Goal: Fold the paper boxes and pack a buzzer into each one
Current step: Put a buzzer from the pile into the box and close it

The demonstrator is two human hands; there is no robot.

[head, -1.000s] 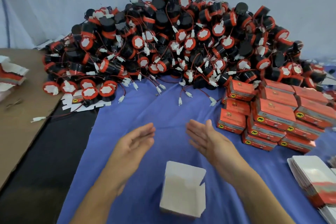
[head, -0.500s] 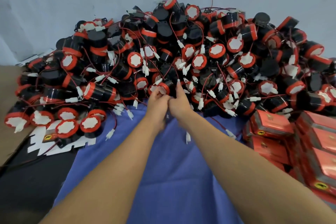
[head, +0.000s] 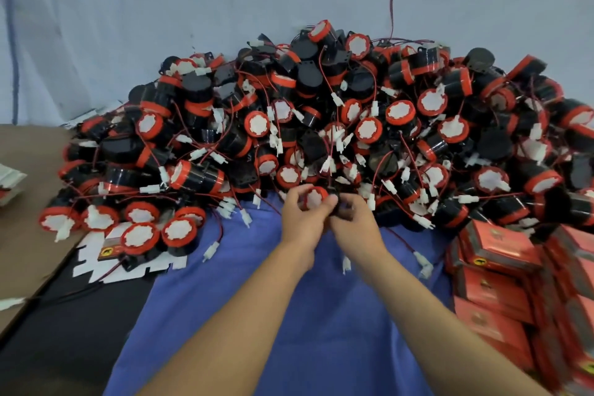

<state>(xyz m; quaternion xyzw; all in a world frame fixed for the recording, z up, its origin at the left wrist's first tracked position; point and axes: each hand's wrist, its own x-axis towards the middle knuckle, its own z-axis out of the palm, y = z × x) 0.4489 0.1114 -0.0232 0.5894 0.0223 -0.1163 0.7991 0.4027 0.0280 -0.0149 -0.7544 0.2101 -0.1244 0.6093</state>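
Red-capped buzzer (head: pixel 314 198) in left hand (head: pixel 302 223), right hand (head: pixel 356 225), blurred print on boxes (head: pixel 501 249)

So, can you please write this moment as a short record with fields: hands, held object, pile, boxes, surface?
left hand: grips the red-rimmed end of one black cylindrical plastic buzzer
right hand: grips the same buzzer's black body
pile of buzzers: behind the hands, wires tangled
red cardboard boxes: stacked at right
surface: blue cloth
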